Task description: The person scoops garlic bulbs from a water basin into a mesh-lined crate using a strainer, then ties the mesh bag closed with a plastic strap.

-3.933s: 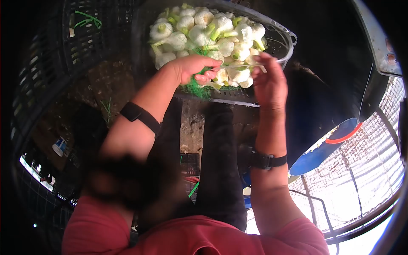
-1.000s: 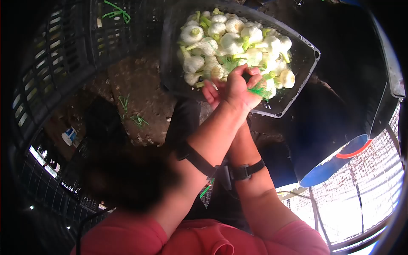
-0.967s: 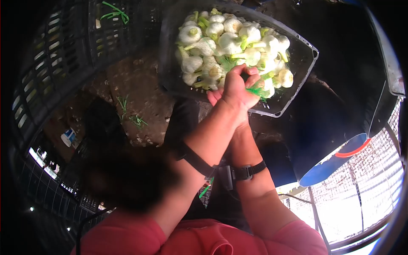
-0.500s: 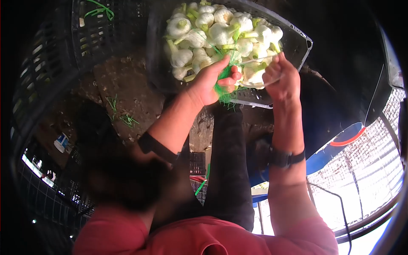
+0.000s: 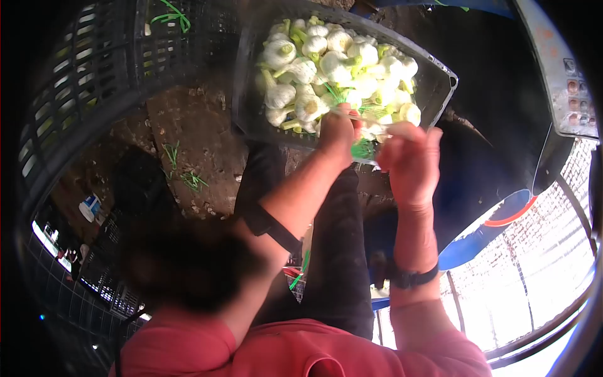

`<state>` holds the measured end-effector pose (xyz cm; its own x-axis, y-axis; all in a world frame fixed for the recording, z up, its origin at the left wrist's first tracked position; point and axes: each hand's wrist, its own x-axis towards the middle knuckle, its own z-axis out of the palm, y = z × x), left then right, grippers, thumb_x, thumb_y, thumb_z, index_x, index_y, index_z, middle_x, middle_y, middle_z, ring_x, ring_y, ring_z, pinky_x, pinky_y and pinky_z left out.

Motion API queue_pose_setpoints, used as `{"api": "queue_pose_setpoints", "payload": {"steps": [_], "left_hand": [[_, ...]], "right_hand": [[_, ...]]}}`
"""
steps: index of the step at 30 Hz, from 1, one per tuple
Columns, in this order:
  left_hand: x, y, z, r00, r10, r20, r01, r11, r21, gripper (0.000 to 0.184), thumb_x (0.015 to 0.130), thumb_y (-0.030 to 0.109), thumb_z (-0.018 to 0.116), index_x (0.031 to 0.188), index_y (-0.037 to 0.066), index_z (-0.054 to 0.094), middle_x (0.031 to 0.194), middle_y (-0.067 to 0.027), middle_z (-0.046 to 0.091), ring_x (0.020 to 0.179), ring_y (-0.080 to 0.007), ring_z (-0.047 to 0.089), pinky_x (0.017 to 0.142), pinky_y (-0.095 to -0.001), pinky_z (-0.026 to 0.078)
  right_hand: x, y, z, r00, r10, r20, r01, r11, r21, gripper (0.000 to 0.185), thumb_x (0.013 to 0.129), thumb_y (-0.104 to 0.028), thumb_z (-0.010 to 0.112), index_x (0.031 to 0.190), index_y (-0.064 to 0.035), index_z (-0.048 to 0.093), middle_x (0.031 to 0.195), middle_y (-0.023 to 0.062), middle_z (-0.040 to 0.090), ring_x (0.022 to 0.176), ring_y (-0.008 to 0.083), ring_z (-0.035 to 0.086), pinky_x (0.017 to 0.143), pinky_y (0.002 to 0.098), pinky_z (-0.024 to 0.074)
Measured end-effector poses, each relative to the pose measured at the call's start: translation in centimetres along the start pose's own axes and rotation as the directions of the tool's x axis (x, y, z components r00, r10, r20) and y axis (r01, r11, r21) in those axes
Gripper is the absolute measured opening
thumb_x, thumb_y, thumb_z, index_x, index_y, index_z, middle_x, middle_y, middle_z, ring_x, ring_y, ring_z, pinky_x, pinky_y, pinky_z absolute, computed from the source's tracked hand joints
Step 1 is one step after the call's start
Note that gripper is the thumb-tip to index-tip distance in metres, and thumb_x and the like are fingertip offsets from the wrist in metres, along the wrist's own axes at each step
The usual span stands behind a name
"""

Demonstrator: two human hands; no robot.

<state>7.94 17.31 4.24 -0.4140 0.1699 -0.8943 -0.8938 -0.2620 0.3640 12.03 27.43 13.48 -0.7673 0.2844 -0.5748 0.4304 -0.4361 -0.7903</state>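
Note:
Over the near side of a black crate (image 5: 453, 81) full of garlic bulbs (image 5: 336, 66), both my hands are close together. My left hand (image 5: 338, 133) is closed around a bunch of green netting (image 5: 362, 149), whose loose strands stick out above and beside the fingers. A thin pale strip (image 5: 377, 121) runs from the left hand across to my right hand (image 5: 411, 160). The right fingers are curled at the strip's other end and blurred by motion. The bulbs have short cut green stems.
A dark perforated crate (image 5: 81, 88) stands at the left, with green strands (image 5: 173, 16) on it. More green scraps (image 5: 191, 181) lie on the dirty floor. At the right are a large dark container and a blue tub with a red rim (image 5: 510, 213).
My left hand has moved right and turned, covering more of the netting. My right hand has dropped lower and its fingers have loosened from a tight fist. The view has shifted slightly.

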Motion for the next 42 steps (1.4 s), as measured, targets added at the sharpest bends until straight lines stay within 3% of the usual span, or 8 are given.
{"api": "queue_pose_setpoints", "payload": {"steps": [11, 15, 20, 22, 28, 32, 37, 42], "left_hand": [[0.1, 0.4, 1.0, 0.937, -0.247, 0.245, 0.342, 0.519, -0.783, 0.019, 0.086, 0.013, 0.043, 0.068, 0.007, 0.043, 0.060, -0.0001, 0.041, 0.044, -0.0100, 0.034, 0.045, -0.0243, 0.030], [0.8, 2.3, -2.1, 0.763, -0.501, 0.409, 0.645, 0.633, -0.428, 0.026, 0.095, 0.028, 0.041, 0.078, 0.008, 0.047, 0.065, -0.0023, 0.046, 0.043, -0.0081, 0.034, 0.044, -0.0223, 0.028], [1.6, 2.6, -3.8, 0.926, -0.197, 0.322, 0.035, 0.894, 0.446, 0.030, 0.093, 0.032, 0.047, 0.078, 0.007, 0.048, 0.064, -0.0019, 0.048, 0.046, -0.0098, 0.038, 0.046, -0.0246, 0.033], [1.6, 1.2, -4.2, 0.840, 0.333, 0.427, -0.540, 0.442, 0.716, 0.027, 0.090, 0.025, 0.051, 0.081, -0.001, 0.050, 0.065, -0.0176, 0.057, 0.063, -0.0325, 0.058, 0.057, -0.0386, 0.044], [1.4, -2.1, -3.5, 0.671, 0.620, 0.407, -0.416, -0.139, 0.899, 0.022, 0.084, 0.025, 0.057, 0.080, 0.004, 0.052, 0.061, -0.0103, 0.053, 0.062, -0.0281, 0.057, 0.056, -0.0372, 0.043], [1.2, -1.6, -2.5, 0.994, 0.109, 0.026, -0.112, 0.965, 0.237, 0.027, 0.087, 0.031, 0.056, 0.077, 0.005, 0.051, 0.068, -0.0023, 0.049, 0.057, -0.0103, 0.045, 0.056, -0.0250, 0.041], [-0.3, -0.9, 1.1, 0.966, -0.258, -0.014, 0.219, 0.848, -0.483, 0.025, 0.091, 0.026, 0.044, 0.075, 0.006, 0.047, 0.065, -0.0050, 0.048, 0.044, -0.0113, 0.035, 0.048, -0.0256, 0.031], [-1.0, -0.5, 1.9, 0.967, -0.165, 0.196, 0.253, 0.505, -0.825, 0.028, 0.095, 0.023, 0.035, 0.078, 0.004, 0.046, 0.069, -0.0056, 0.048, 0.045, -0.0112, 0.034, 0.050, -0.0256, 0.031]], "right_hand": [[1.3, 15.4, 3.3, 0.932, 0.296, 0.208, -0.357, 0.659, 0.662, 0.036, 0.087, -0.026, 0.058, 0.117, -0.0081, 0.047, 0.108, 0.0043, 0.051, 0.094, 0.0149, 0.052, 0.082, 0.0321, 0.0465], [2.2, 12.7, -2.7, 0.866, 0.443, 0.230, -0.494, 0.689, 0.530, 0.020, 0.086, -0.023, 0.053, 0.095, -0.0054, 0.057, 0.074, 0.0008, 0.054, 0.064, 0.0118, 0.050, 0.055, 0.0261, 0.0426], [7.9, 2.2, -2.1, 0.845, 0.535, -0.018, -0.535, 0.845, -0.016, 0.015, 0.081, -0.013, 0.051, 0.079, 0.0005, 0.057, 0.051, -0.0020, 0.040, 0.041, 0.0067, 0.027, 0.040, 0.0235, 0.0259], [8.4, 1.9, -0.8, 0.740, 0.659, 0.137, -0.672, 0.712, 0.206, 0.013, 0.081, -0.010, 0.056, 0.074, 0.0003, 0.057, 0.053, -0.0034, 0.039, 0.044, 0.0061, 0.032, 0.041, 0.0223, 0.0257], [3.2, 2.9, 6.9, 0.928, 0.079, 0.364, 0.321, 0.324, -0.890, 0.019, 0.074, -0.016, 0.054, 0.070, 0.0013, 0.060, 0.067, 0.0193, 0.059, 0.064, 0.0346, 0.058, 0.064, 0.0385, 0.0492], [-0.2, -1.6, 5.2, 0.908, 0.235, 0.346, -0.065, 0.896, -0.440, 0.015, 0.081, -0.014, 0.055, 0.074, -0.0011, 0.056, 0.064, 0.0117, 0.057, 0.052, 0.0230, 0.050, 0.048, 0.0296, 0.0428], [-2.6, 7.8, -3.4, 0.805, 0.491, -0.334, -0.381, 0.859, 0.343, 0.008, 0.086, -0.013, 0.054, 0.089, -0.0055, 0.055, 0.068, 0.0027, 0.057, 0.044, 0.0058, 0.039, 0.041, 0.0197, 0.0339], [-1.2, 14.7, 1.3, 0.885, 0.455, 0.097, -0.413, 0.674, 0.613, 0.031, 0.088, -0.018, 0.055, 0.115, -0.0050, 0.047, 0.099, 0.0058, 0.056, 0.087, 0.0172, 0.056, 0.072, 0.0308, 0.0482]]}}
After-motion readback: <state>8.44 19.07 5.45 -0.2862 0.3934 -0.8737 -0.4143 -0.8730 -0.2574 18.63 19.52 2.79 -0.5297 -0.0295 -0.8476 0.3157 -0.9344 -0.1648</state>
